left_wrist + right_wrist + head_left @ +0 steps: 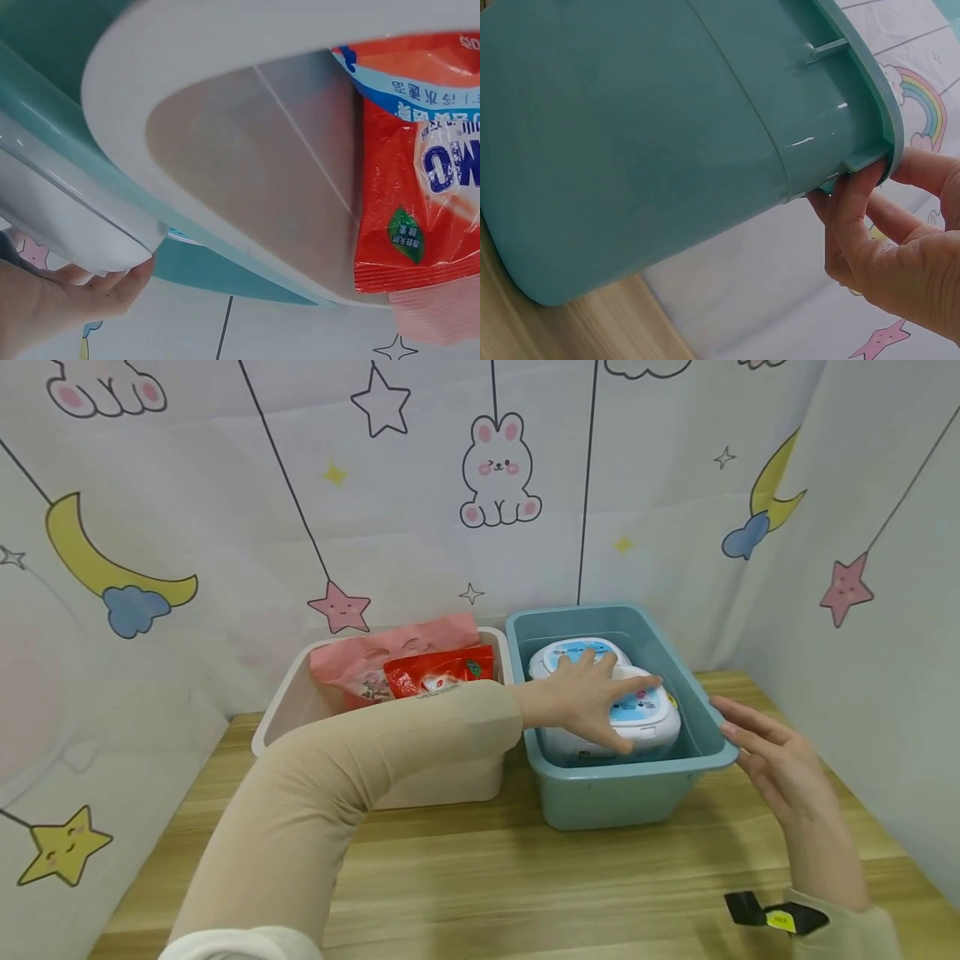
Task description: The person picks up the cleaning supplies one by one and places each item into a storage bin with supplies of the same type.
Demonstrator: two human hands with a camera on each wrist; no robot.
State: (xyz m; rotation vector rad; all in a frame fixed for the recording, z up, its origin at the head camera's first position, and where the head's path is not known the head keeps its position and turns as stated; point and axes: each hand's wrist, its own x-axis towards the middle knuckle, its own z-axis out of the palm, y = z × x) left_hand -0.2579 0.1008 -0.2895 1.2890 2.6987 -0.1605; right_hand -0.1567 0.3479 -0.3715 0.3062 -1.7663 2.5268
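A teal plastic bin [611, 793] on the table holds two white lidded tubs with blue labels, a rear tub [573, 649] and a front tub [652, 731]. My left hand [581, 693] reaches across from the left and lies spread over the lids, thumb toward the bin's near side. In the left wrist view its fingers [112, 292] lie along the end of a white tub [82, 217]. My right hand [787, 768] grips the bin's right rim; in the right wrist view the fingers [847, 217] curl under the lip.
Left of the teal bin stands a white bin [442, 781], partly behind my left sleeve. Inside it are a red detergent bag [420, 187] and a pink package [397, 639]. A printed curtain [420, 510] hangs behind, over the wooden table [465, 877]. A black strap [772, 917] is at my right wrist.
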